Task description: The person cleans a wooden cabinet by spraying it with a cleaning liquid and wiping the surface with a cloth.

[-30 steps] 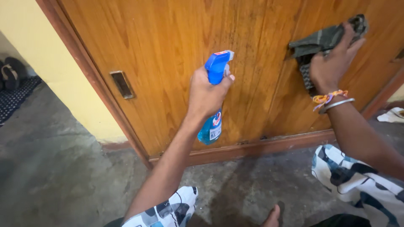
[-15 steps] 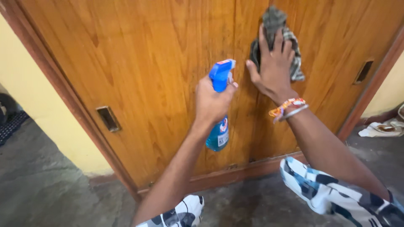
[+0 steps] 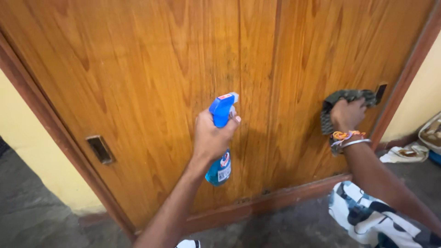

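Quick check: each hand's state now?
Left hand: closed around blue spray bottle.
Right hand: pressing grey cloth against wooden door.

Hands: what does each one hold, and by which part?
Left hand: spray bottle, by its neck. Right hand: grey cloth, pressed against wooden door.

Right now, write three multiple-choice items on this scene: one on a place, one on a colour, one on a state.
1. Where is the grey cloth?
A. on the floor
B. pressed on the wooden door, near its right edge
C. over the bottle

2. What colour is the spray bottle head?
A. blue
B. red
C. green

3. How is the bottle held?
A. lying flat
B. upside down
C. upright in the left hand

Key: 1 B, the right hand holds it against the wood; 2 A, the trigger head is blue; 3 C, nozzle on top.
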